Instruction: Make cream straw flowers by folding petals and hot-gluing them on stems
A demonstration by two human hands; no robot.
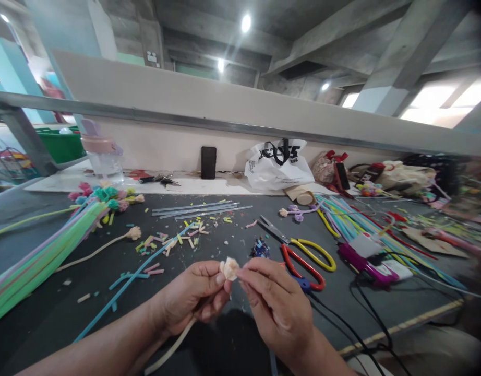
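My left hand (193, 295) pinches a small cream fuzzy flower (229, 268) just under its head, between thumb and fingers. Its cream stem (172, 345) runs down below the palm toward the front of the table. From the other side, the closed fingertips of my right hand (279, 305) grip the flower's right edge; the exact contact is partly hidden. Left of my hands lies a similar cream flower (134, 233) on a long stem. Scissors (309, 253) with one red and one yellow handle lie open beyond my right hand, beside a dark blue cluster (261, 248).
Coloured offcuts (189, 240) litter the dark table (95, 292). A bundle of fuzzy stems (55, 253) lies left; more stems and a magenta tool (368, 269) with black cables lie right. Behind stand a bottle (103, 162), a phone (208, 162) and a white bag (279, 167).
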